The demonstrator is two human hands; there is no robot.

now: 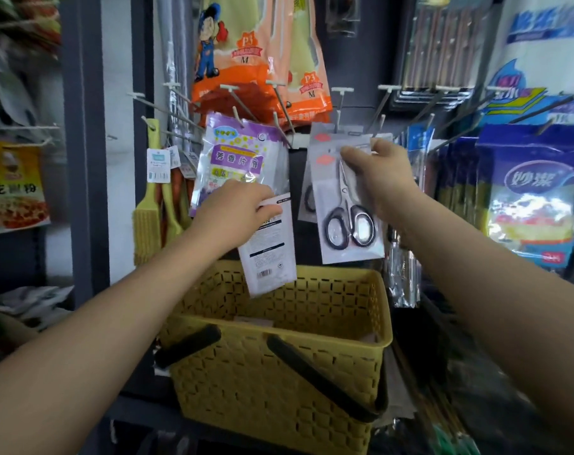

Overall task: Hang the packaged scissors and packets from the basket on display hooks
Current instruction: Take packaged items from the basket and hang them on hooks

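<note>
My right hand (pixel 377 172) pinches the top of a clear pack of black-handled scissors (pixel 348 221), held up against a display hook (pixel 339 110). Another scissors pack hangs just behind it. My left hand (pixel 236 208) grips a white packet (pixel 269 257) by its upper edge, back side facing me, hanging above the yellow basket (pixel 279 372). The basket stands below both hands with its black handles folded down; a pale packet shows dimly inside it.
Purple sachet packs (pixel 236 159) hang left of the scissors. Orange glove packs (pixel 262 60) hang above. Yellow brushes (pixel 151 208) hang further left, blue cloth packs (pixel 535 192) at right. Several bare hooks stick out between them.
</note>
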